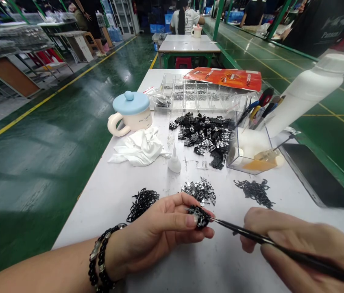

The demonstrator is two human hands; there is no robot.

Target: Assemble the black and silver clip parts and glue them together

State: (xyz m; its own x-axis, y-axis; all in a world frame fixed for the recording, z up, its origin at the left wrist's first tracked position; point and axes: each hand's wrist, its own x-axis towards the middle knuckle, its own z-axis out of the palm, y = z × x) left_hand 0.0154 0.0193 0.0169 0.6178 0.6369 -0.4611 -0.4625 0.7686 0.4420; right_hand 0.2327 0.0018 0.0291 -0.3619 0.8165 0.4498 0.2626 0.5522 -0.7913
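Note:
My left hand (166, 224) pinches a small black plastic part with shiny metal bits (200, 216) between thumb and fingers. In my right hand (300, 240) are black tweezers (251, 235), their silver tip touching the right side of that part. Just beyond the hands lie three small heaps: black curved pieces (143, 203) at left, silver metal pieces (201, 190) in the middle, and black pieces (255, 192) at right. Farther back is a larger pile of black parts with metal (207, 134). The fine detail of the held part is too small to make out.
A small white nozzle bottle (174, 160) stands mid-table, near a white cloth (141, 148) and a lidded mug (135, 118). At right are a clear tool box (248, 162), a tall white bottle (312, 89) and a phone (320, 175). A compartment tray (190, 103) lies behind.

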